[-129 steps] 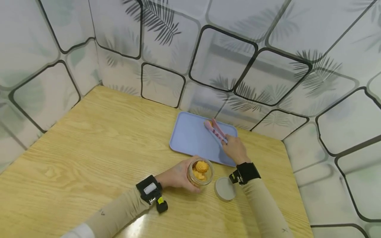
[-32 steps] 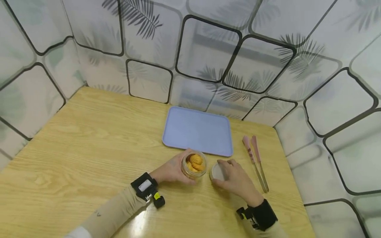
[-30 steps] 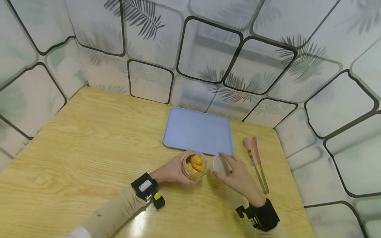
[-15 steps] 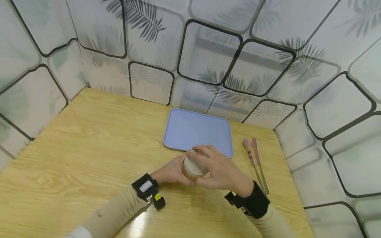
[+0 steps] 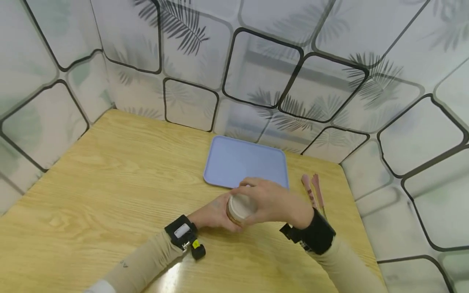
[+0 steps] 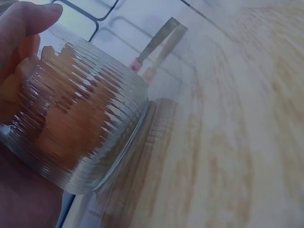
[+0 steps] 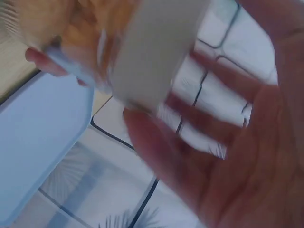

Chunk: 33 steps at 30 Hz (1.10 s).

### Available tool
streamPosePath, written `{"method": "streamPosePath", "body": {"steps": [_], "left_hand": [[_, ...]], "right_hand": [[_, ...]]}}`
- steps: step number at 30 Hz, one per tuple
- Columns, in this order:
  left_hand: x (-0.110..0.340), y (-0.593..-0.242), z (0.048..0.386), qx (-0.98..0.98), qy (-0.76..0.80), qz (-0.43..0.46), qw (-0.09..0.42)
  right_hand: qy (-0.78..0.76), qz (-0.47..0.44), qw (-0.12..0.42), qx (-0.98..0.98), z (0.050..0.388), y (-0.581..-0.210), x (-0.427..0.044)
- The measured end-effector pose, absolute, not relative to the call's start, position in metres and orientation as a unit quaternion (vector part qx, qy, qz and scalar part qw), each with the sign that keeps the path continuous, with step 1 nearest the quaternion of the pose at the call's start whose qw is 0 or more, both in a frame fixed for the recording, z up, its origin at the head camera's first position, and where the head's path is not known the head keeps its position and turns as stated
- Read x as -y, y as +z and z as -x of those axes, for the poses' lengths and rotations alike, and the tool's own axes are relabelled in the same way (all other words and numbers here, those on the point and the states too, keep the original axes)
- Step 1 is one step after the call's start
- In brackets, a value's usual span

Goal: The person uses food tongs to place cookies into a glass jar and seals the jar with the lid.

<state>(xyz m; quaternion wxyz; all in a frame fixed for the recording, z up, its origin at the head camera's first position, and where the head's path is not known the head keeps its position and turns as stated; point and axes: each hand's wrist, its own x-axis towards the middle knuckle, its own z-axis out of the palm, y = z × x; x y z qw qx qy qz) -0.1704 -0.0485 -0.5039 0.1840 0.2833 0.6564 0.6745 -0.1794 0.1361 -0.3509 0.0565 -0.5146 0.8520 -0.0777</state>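
Note:
A ribbed glass jar [image 6: 80, 109] stands on the table, with orange swirled pieces like piped cookies [image 6: 71, 128] inside. My left hand [image 5: 215, 214] grips it round the left side; in the left wrist view fingers lie along the glass. Its pale grey-beige round lid [image 5: 242, 206] sits over the mouth. My right hand [image 5: 275, 202] holds this lid by the rim with curled fingers and thumb. Blurred in the right wrist view, the lid [image 7: 156, 52] meets the jar top; how tightly it sits I cannot tell.
Behind the hands lies a light blue tray [image 5: 245, 158] with nothing visible on it. Pink-tipped tongs [image 5: 318, 191] lie to the right, partly hidden by the right wrist. Patterned curtain walls [image 5: 190, 101] border the wooden table [image 5: 128, 171] at the back and sides.
Earlier my right hand held the tongs at an orange piece on the tray. The tongs now lie on the table, and the lid has moved from the table onto the jar.

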Motion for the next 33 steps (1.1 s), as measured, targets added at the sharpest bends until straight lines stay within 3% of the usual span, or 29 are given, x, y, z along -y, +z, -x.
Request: {"method": "streamPosePath", "body": {"steps": [3,6,9,12,15,21,33], "left_hand": [[0.05,-0.503,0.172,-0.649,0.68,-0.287,0.184],[0.052,-0.502,0.172,-0.666,0.669,-0.284,0.169],[0.054,-0.503,0.171,-0.672,0.665,-0.282,0.164],[0.052,-0.504,0.17,-0.667,0.667,-0.284,0.171],[0.046,-0.505,0.17,-0.657,0.673,-0.291,0.176],[0.021,-0.505,0.173,-0.626,0.672,-0.333,0.214],[0.027,-0.505,0.168,-0.673,0.643,-0.315,0.188]], "right_hand": [[-0.006,0.414,-0.064,-0.908,0.165,-0.361,-0.126],[0.037,0.337,-0.124,-0.932,0.159,-0.369,-0.118],[0.035,0.336,-0.109,-0.935,0.158,-0.367,-0.122],[-0.017,0.414,-0.036,-0.91,0.161,-0.362,-0.136],[-0.049,0.472,-0.007,-0.88,0.16,-0.364,-0.146],[-0.012,0.411,-0.128,-0.903,0.142,-0.381,-0.163],[0.035,0.382,-0.207,-0.9,0.138,-0.4,-0.148]]}}
